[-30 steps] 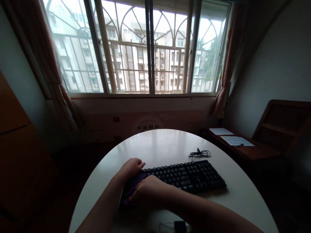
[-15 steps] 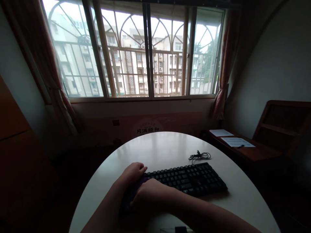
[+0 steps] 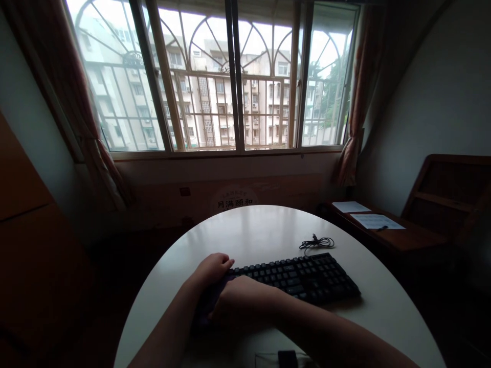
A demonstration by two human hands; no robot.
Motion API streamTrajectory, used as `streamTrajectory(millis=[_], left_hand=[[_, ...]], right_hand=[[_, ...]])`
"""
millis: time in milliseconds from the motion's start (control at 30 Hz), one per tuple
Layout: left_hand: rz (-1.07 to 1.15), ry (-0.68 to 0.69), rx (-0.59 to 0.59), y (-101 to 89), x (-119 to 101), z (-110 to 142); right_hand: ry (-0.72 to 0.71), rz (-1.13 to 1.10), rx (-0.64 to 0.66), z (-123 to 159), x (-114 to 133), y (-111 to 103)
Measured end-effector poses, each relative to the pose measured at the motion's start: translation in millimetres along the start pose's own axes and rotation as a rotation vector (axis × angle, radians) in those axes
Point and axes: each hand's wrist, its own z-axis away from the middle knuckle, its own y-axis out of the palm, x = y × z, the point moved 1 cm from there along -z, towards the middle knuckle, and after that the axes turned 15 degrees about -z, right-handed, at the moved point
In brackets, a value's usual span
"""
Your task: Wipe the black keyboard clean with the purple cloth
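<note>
A black keyboard (image 3: 310, 278) lies on the round white table (image 3: 268, 227), its left end toward me. My left hand (image 3: 212, 268) is closed around the keyboard's far left corner, thumb along the edge. Across its left side reaches my right hand (image 3: 241, 296), fingers curled onto a dark purple cloth (image 3: 205, 306). The cloth is bunched at the keyboard's left end, and the hands and forearms hide much of both. Behind the keyboard lies its coiled black cable (image 3: 317, 243).
A small dark object (image 3: 287, 359) with a thin clear outline sits at the near table edge. To the right, a wooden chair (image 3: 433, 240) holds papers (image 3: 376, 221) and a pen. Windows and tied curtains (image 3: 95, 153) stand behind the table.
The view has tilted slightly, so the table and keyboard sit a little higher in the picture. Both hands keep nearly the same places, the right one still with the cloth.
</note>
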Motion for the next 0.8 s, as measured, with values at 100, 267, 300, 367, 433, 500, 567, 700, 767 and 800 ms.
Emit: streamTrajectory(millis=[100, 267, 300, 367, 433, 500, 567, 700, 767, 800], left_hand=[[-0.004, 0.001, -0.002, 1.7, 1.9, -1.8], [0.002, -0.004, -0.003, 2.0, 1.5, -2.4], [0.003, -0.009, -0.003, 1.6, 1.0, -2.0], [0.006, -0.022, 0.003, 0.7, 0.1, -1.0], [0.011, -0.034, 0.009, -0.1, -0.5, -0.1], [0.015, -0.042, 0.01, -0.8, -0.7, 0.4], [0.02, -0.046, 0.014, -1.8, -0.9, 0.7], [0.012, -0.04, 0.016, -5.1, -2.1, 1.9], [0.006, -0.04, 0.016, -7.0, -3.5, 3.1], [0.005, -0.042, 0.017, -7.8, -4.2, 3.7]], right_hand=[[0.022, 0.036, -0.02, 0.4, 1.8, -3.9], [0.068, 0.073, 0.054, 2.1, 1.7, 0.8], [0.068, 0.056, 0.038, 3.1, 0.9, 1.7], [0.058, 0.021, 0.003, 4.8, 0.2, 1.8], [0.073, -0.01, -0.015, 5.4, 1.9, -0.8], [0.108, -0.05, -0.028, 5.0, 5.4, -5.6], [0.121, -0.102, -0.038, 4.3, 8.8, -10.1], [0.139, -0.203, -0.065, 4.7, 5.6, -10.8], [0.171, -0.234, -0.065, 5.6, 0.0, -7.0], [0.176, -0.241, -0.064, 6.0, -2.6, -4.9]])
